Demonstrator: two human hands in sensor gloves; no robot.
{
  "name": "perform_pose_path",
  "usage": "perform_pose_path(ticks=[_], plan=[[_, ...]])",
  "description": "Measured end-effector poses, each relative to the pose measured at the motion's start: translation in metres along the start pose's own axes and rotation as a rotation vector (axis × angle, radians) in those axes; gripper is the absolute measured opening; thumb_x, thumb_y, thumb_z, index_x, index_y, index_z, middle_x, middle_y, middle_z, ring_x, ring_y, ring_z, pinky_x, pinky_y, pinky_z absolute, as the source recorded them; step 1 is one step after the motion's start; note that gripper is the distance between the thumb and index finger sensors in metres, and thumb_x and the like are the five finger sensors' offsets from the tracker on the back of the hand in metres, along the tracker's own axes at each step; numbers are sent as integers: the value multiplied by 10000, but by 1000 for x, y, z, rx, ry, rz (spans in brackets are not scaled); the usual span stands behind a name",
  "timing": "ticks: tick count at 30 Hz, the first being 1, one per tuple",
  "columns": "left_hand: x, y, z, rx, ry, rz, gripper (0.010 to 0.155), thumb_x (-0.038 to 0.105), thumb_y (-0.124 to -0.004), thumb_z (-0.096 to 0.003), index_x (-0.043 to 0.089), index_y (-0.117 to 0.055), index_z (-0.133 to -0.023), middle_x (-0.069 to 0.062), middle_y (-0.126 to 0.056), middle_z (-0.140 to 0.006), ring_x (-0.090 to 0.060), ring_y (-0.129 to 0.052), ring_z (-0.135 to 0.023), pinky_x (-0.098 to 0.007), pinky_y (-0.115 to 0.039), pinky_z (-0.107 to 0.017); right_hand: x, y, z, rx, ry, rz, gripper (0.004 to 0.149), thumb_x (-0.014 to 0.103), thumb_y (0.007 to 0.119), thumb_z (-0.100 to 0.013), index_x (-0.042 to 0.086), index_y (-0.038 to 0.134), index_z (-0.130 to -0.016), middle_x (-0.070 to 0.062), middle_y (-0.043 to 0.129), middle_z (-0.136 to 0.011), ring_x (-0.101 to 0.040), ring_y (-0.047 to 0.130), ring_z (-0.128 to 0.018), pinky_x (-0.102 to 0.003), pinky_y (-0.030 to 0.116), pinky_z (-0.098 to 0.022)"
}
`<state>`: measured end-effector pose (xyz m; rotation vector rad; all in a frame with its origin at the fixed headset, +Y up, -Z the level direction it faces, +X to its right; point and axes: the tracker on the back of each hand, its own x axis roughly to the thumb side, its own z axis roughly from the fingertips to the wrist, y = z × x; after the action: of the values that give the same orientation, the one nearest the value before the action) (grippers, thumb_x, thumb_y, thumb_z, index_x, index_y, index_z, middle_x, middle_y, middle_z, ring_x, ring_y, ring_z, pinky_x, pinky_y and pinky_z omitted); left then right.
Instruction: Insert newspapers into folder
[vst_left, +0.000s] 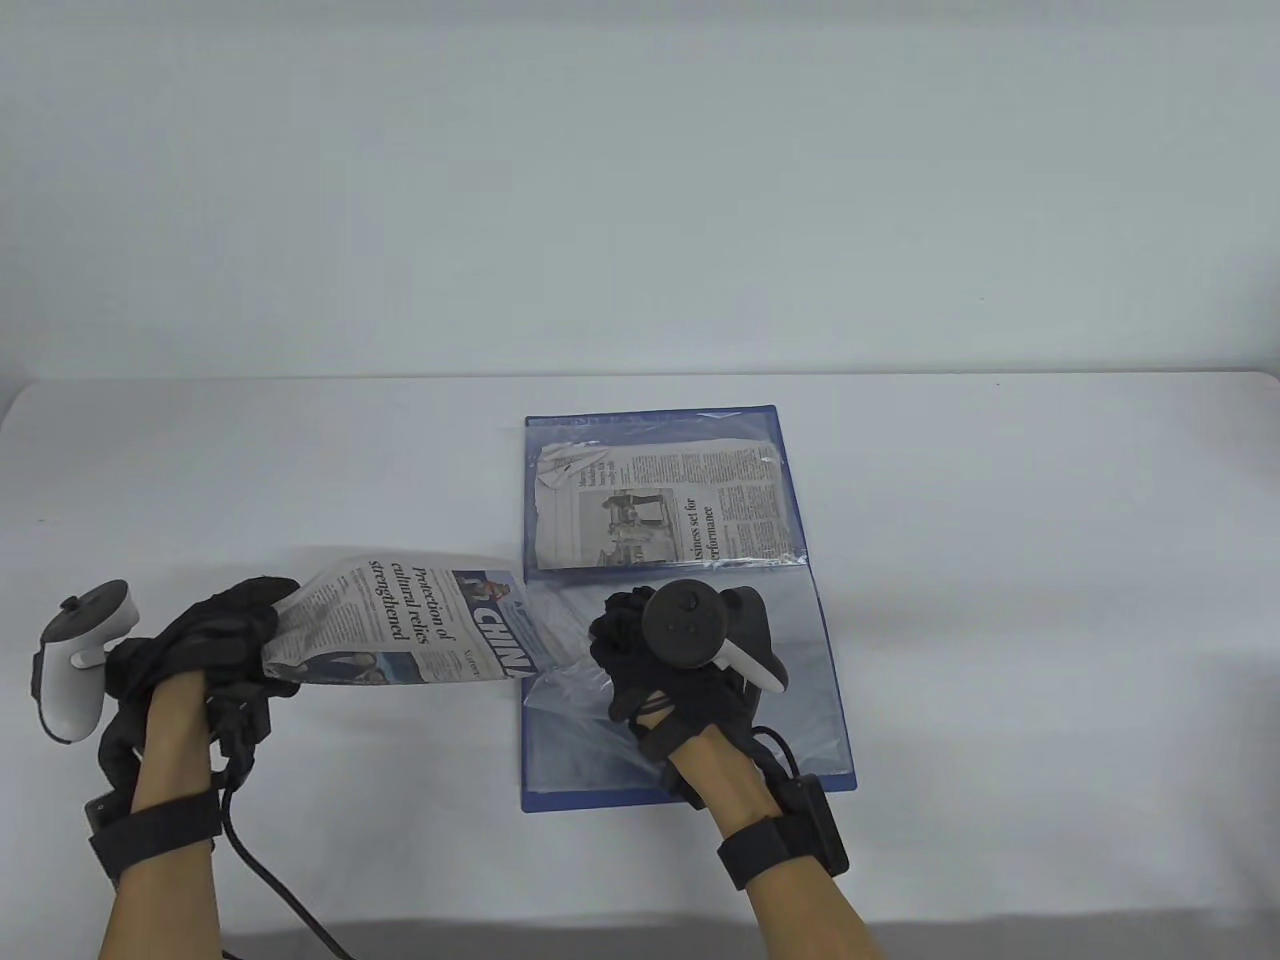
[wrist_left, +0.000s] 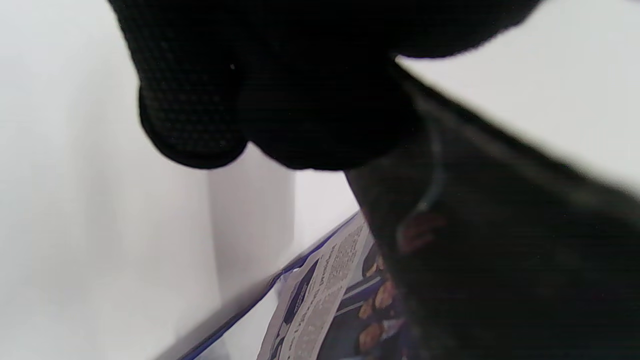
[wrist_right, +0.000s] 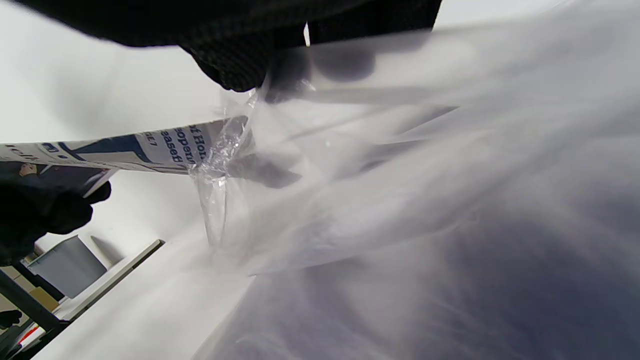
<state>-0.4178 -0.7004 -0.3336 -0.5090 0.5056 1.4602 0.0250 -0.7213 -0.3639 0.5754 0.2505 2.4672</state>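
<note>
The white worktop (vst_left: 1000, 560) is carrying a blue folder (vst_left: 835, 720) lying open in front of you, its far half already holding a newspaper sheet (vst_left: 665, 505) under a clear sleeve. On the near half you are lifting the clear plastic sleeve (vst_left: 565, 680) with your right hand (vst_left: 665, 650), fingers pinching its left edge; the right wrist view is showing the film (wrist_right: 400, 175) bunched and raised, which the table view only hints at. Your left hand (vst_left: 215, 640) is gripping the left end of a folded newspaper (vst_left: 410, 625), holding it above the worktop with its right end reaching the sleeve's open mouth. In the right wrist view the paper's tip (wrist_right: 165, 145) is sitting right at the crumpled film opening; whether it is actually inside is hard to tell through the glare. The tracker on your right hand is covering most of that hand from above, so the fingers are hidden there. The left wrist view is mostly blocked by dark glove fingers (wrist_left: 195, 100) and the shadowed underside of the paper, with only a strip of printed newspaper (wrist_left: 320, 300) and the folder's blue edge (wrist_left: 280, 280) showing, blurred. A black cable (vst_left: 265, 870) is trailing from your left wrist toward the near edge.
</note>
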Motion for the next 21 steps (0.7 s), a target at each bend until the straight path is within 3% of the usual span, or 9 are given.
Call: perform_pose_path(ticks=[8,12,21], plan=[[-25,-4,-30,-154,111,60,465,265,-649,-629,341,-684,-1087,-58,-891,-899,-67,-1054,-275,-327,-964,-434,0,-1,0,-1,-3,-6,368,288,761,-592,108,724,-910,-210,561,-1057,-474,496,-983,-756,311,-632],[-31,1,-33,-101,207,-15,467,251,-660,-626,311,-701,-1087,-75,-901,-886,-86,-1048,-262,-346,-954,-420,-1,-1,0,-9,-4,-9,367,288,760,-592,107,723,-910,-208,562,-1057,-473,494,-984,-756,311,-632],[-27,12,-24,50,290,-188,468,233,-678,-621,289,-729,-1083,-104,-910,-874,-114,-1043,-259,-373,-941,-417,-2,-2,1,-16,-6,-21,368,288,759,-592,110,721,-912,-208,563,-1057,-472,501,-982,-756,312,-631]])
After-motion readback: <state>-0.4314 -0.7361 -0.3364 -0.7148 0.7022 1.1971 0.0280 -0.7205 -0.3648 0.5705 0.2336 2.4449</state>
